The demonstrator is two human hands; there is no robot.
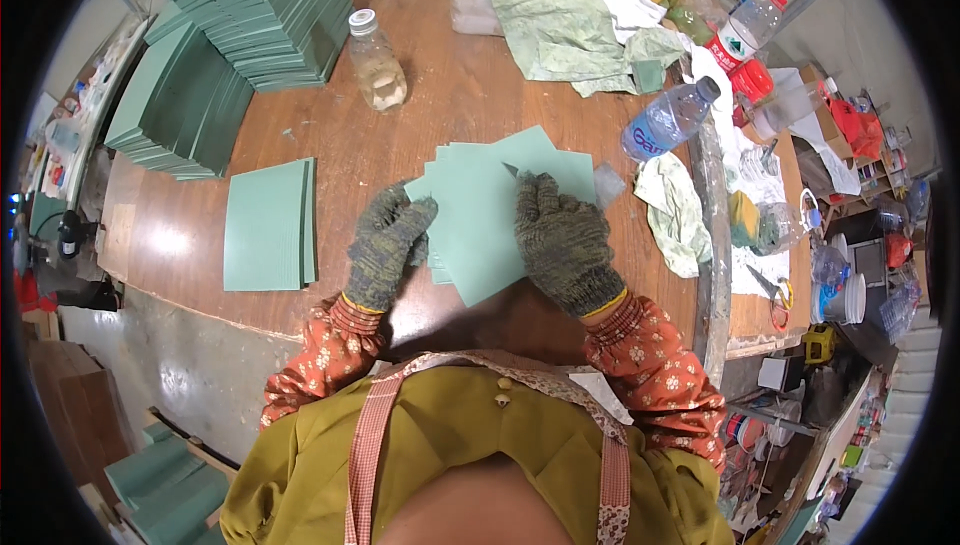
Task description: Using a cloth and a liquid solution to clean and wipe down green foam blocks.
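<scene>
Head view: in coarse grey-green knit gloves [572, 263], left hand [388, 230] pinches the left edge of smooth green sheets [475, 210]; right hand [560, 230] curls around a dark pointed tool [510, 170] above them. Glossy, scuffed wood-grain tabletop [440, 95]; grey floor [185, 355] beyond. Sheets lie near its front edge, flat, straight-edged, unevenly fanned.

grey-green gloves [565, 240] with yellow hems [604, 306], red floral sleeves [652, 375] and apparently checked straps [368, 450] accompany an olive top [440, 407].
</scene>
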